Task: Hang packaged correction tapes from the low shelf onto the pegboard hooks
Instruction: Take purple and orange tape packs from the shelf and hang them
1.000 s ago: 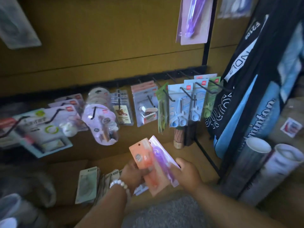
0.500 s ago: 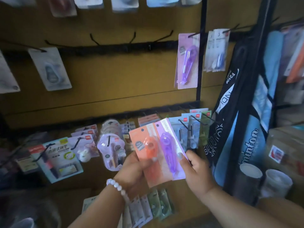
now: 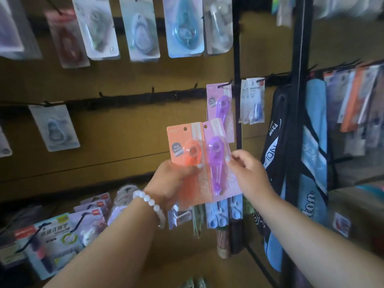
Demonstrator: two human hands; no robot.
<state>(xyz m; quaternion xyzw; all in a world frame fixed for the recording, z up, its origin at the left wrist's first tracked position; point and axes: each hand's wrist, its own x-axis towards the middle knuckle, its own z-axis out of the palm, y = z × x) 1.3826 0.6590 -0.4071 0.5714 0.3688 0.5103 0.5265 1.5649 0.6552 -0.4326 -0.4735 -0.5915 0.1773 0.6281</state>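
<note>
Both forearms reach up from the bottom edge toward the middle of the view, converging on two carded correction tapes held upright in front of the brown pegboard (image 3: 124, 80).

The left hand (image 3: 172, 181), wearing a white bead bracelet (image 3: 151, 202) at the wrist, comes in from about 7 o'clock. Its fingers curl round the lower part of the orange pack (image 3: 187, 146), with the thumb pressed across the front just beneath the orange dispenser bubble.

The right hand (image 3: 247, 173) enters from about 4 o'clock, wrist bent slightly inward. Its thumb and forefinger pinch the right edge of the purple pack (image 3: 217, 161), at roughly mid-height of the card, while the other fingers curl loosely behind.

The purple pack overlaps the right side of the orange one, the two fanned slightly, each with a punched hole at its top edge.

At 12 o'clock from the held packs, a matching purple pack on the hook (image 3: 220, 104) hangs from a black peg, partly hidden behind the top of the held purple card. At 2 o'clock, white-carded blue packs (image 3: 252, 100) hang just past a black upright post (image 3: 238, 80). A row of blurred carded tapes (image 3: 141, 28) hangs along the top. At 5 o'clock, a blue and black bag (image 3: 311, 163) hangs on the neighbouring rack.
</note>
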